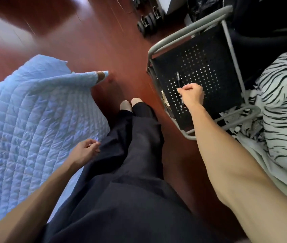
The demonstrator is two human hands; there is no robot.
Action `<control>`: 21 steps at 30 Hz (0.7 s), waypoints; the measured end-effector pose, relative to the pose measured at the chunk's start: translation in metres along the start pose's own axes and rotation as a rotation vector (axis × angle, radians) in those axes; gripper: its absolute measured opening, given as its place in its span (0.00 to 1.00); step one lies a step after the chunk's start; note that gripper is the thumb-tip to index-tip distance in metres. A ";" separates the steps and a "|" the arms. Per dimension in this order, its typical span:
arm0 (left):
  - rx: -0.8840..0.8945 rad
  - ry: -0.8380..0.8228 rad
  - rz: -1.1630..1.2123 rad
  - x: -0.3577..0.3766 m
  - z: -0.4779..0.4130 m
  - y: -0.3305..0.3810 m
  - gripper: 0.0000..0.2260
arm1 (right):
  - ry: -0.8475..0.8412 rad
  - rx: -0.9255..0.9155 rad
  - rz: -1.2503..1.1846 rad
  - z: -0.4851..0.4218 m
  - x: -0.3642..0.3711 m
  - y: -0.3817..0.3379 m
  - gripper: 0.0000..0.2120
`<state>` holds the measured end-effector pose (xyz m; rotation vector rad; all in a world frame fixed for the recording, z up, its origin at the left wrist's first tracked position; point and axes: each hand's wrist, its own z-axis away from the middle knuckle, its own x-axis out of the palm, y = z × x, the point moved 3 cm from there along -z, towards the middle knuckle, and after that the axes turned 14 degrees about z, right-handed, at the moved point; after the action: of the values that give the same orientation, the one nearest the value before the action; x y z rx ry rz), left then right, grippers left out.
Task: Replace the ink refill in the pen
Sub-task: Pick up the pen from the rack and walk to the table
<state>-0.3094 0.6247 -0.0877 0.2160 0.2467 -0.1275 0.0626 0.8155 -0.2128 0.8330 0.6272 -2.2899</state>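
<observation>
Left hand [85, 151]: fingers loosely curled, half open, holding nothing, hovering at the edge of the blue quilt [25, 120] beside the dark trousers [130, 172]. Right hand [191, 95]: fingers bunched narrow, tips pinched down over the pen [179, 81]; actual grip not discernible. Pen lies on the black perforated stool seat [200, 67], long axis running near-to-far, far end protruding beyond the knuckles.

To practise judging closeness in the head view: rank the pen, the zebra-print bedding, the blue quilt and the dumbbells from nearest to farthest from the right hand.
1. Pen: on the black perforated tray, at the right hand.
2. Zebra-print bedding: to its right.
3. Dumbbells: on the floor, above and left of it.
4. Blue quilt: far left, across the legs.
</observation>
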 end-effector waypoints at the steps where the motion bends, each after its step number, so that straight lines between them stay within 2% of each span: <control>1: 0.010 -0.008 -0.010 0.005 -0.004 0.005 0.11 | 0.001 0.005 0.005 -0.004 0.001 -0.001 0.08; 10: 0.063 -0.083 -0.018 0.025 -0.024 0.029 0.09 | -0.040 0.065 0.013 -0.024 0.017 0.001 0.13; 21: 0.069 -0.015 -0.025 0.001 -0.014 0.017 0.11 | -0.043 0.079 -0.028 -0.015 0.010 -0.006 0.12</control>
<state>-0.3096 0.6442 -0.0983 0.2804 0.2306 -0.1621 0.0583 0.8249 -0.2292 0.8148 0.5353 -2.3645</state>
